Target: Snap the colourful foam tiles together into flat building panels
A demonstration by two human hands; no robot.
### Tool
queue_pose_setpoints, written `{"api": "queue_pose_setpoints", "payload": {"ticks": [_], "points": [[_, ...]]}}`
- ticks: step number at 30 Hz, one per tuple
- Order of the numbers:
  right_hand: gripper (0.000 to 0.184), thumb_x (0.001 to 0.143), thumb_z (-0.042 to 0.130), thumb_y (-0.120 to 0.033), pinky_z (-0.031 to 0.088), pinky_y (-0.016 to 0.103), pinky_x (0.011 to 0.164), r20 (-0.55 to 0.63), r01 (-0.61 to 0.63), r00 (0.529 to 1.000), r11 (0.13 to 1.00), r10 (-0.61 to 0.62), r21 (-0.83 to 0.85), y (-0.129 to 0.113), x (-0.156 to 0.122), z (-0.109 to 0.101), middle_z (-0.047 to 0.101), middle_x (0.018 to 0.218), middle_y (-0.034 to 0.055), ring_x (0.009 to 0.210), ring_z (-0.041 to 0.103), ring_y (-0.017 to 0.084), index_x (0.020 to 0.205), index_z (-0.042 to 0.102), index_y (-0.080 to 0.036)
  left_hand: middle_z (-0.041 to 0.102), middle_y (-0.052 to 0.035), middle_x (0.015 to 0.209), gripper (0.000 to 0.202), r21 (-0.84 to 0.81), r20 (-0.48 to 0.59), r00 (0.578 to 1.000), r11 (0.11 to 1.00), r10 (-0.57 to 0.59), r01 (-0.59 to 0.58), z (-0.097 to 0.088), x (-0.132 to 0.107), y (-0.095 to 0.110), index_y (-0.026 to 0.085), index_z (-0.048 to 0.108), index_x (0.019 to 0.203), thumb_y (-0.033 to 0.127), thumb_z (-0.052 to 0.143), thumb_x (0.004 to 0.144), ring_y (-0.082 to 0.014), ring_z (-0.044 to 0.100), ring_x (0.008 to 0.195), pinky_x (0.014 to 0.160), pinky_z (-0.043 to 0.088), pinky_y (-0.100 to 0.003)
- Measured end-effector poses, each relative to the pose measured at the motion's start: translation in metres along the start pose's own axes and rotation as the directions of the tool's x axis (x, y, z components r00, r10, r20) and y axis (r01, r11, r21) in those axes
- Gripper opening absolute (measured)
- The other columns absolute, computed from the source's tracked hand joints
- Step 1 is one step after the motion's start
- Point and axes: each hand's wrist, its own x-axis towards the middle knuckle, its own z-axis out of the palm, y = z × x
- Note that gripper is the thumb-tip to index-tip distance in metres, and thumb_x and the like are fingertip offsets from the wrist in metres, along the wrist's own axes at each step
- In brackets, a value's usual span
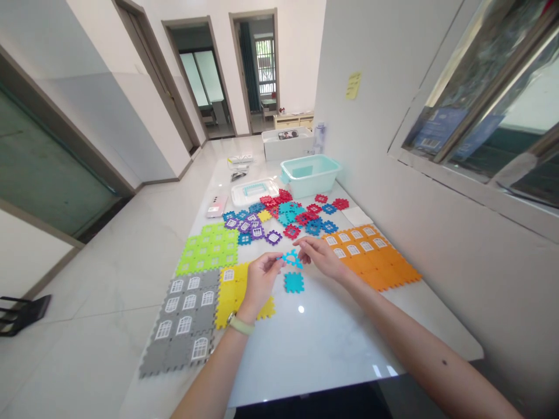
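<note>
Bright turquoise tile (298,262), toothed edges, open middle

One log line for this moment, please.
left hand: holds cyan openwork piece | right hand: beside it, contact unclear | nearer body: turquoise tile | leftward: grey panel, yellow panel | rightward: orange panel

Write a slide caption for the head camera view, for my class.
Left hand holding a blue toothed piece, right hand close beside it, near a turquoise tile on the white table.
</note>
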Motion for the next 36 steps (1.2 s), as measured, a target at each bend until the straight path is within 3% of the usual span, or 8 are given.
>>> {"api": "queue_pose_setpoints", "payload": {"ticks": [3, 7, 15, 18, 22, 26, 31, 36], "points": [[0.03, 0.097, 0.044, -0.04, 0.051, 0.028, 0.062, 0.021, 0.019, 1.0, 0.98, -0.015, -0.199, 0.002, -0.006, -0.006, 0.066, 0.069, 0.0013, 0.061, 0.061, 0.015, 0.104, 0.065, -0.019, 0.075, -0.0056, 0.084, 0.028, -0.042, -0.068, 0.998, 0.999, -0.007, 0.004, -0.005, 0.004, 0.0, 0.016, 0.069, 0.093, 0.038, 0.074, 0.077, -0.0203, 0.072, 0.081, 0.073, 0.058, -0.032], [0.035, 0.086, 0.06, -0.03, 0.051, 0.031, 0.068, 0.135, 0.078, 0.99, 0.912, -0.025, -0.402, 0.002, -0.022, -0.003, 0.07, 0.097, 0.0081, 0.08, 0.065, 0.02, 0.119, 0.063, -0.019, 0.075, -0.0072, 0.083, 0.036, -0.108, -0.082, 0.995, 0.993, -0.05, 0.041, -0.009, 0.007, -0.001, 0.015, 0.067, 0.088, 0.045, 0.078, 0.072, -0.0224, 0.074, 0.081, 0.077, 0.06, -0.038], [0.039, 0.092, 0.055, -0.035, 0.05, 0.028, 0.068, 0.055, 0.012, 0.998, 1.0, -0.013, 0.015, 0.001, -0.018, -0.001, 0.069, 0.094, 0.0038, 0.076, 0.062, 0.015, 0.129, 0.057, -0.022, 0.076, -0.0056, 0.083, 0.037, -0.159, 0.031, 0.99, 0.978, -0.134, 0.138, 0.001, 0.001, -0.002, 0.015, 0.065, 0.086, 0.042, 0.082, 0.068, -0.0223, 0.074, 0.083, 0.081, 0.06, -0.038], [0.037, 0.088, 0.06, -0.036, 0.047, 0.027, 0.064, 0.033, -0.006, 0.999, 1.0, 0.005, 0.03, 0.002, -0.015, -0.001, 0.067, 0.084, 0.0018, 0.069, 0.059, 0.013, 0.121, 0.063, -0.021, 0.076, -0.0052, 0.084, 0.032, -0.128, 0.091, 0.987, 0.981, -0.132, 0.143, 0.002, -0.001, -0.006, 0.016, 0.064, 0.089, 0.04, 0.078, 0.074, -0.0223, 0.074, 0.084, 0.081, 0.059, -0.038], [0.026, 0.083, 0.063, -0.031, 0.043, 0.025, 0.058, 0.04, -0.093, 0.994, 0.991, 0.098, -0.099, 0.006, -0.015, -0.001, 0.065, 0.072, -0.0001, 0.059, 0.055, 0.012, 0.104, 0.071, -0.019, 0.074, -0.0041, 0.087, 0.015, 0.198, 0.169, 0.985, 0.98, -0.027, -0.007, -0.001, -0.002, -0.007, 0.019, 0.067, 0.093, 0.031, 0.067, 0.084, -0.0208, 0.071, 0.084, 0.081, 0.056, -0.036], [0.027, 0.081, 0.06, -0.026, 0.044, 0.025, 0.059, 0.053, -0.165, 0.984, 0.978, 0.173, -0.125, 0.016, -0.014, 0.002, 0.067, 0.069, 0.0007, 0.06, 0.059, 0.013, 0.105, 0.07, -0.016, 0.068, -0.0035, 0.097, 0.017, 0.588, 0.177, 0.974, 0.779, 0.139, -0.218, -0.004, -0.006, -0.001, 0.022, 0.067, 0.097, 0.013, 0.064, 0.082, -0.0207, 0.064, 0.091, 0.085, 0.051, -0.036], [0.03, 0.081, 0.057, -0.021, 0.044, 0.024, 0.06, 0.081, -0.124, 0.987, 0.977, 0.14, -0.176, 0.025, -0.01, 0.009, 0.069, 0.068, 0.0013, 0.061, 0.061, 0.014, 0.106, 0.072, -0.013, 0.061, -0.0037, 0.104, 0.033, 0.704, 0.281, 0.948, 0.639, 0.151, -0.31, -0.001, -0.011, 0.0, 0.023, 0.061, 0.105, 0.005, 0.064, 0.077, -0.0238, 0.058, 0.103, 0.091, 0.047, -0.039], [0.03, 0.081, 0.056, -0.018, 0.044, 0.024, 0.061, 0.095, -0.08, 0.989, 0.953, 0.113, -0.291, 0.021, -0.009, 0.011, 0.07, 0.069, 0.0019, 0.062, 0.062, 0.014, 0.106, 0.073, -0.013, 0.059, -0.0043, 0.106, 0.044, 0.726, 0.312, 0.944, 0.614, 0.109, -0.311, 0.001, -0.013, -0.001, 0.023, 0.057, 0.117, 0.011, 0.071, 0.077, -0.0248, 0.056, 0.104, 0.092, 0.046, -0.041]]}}
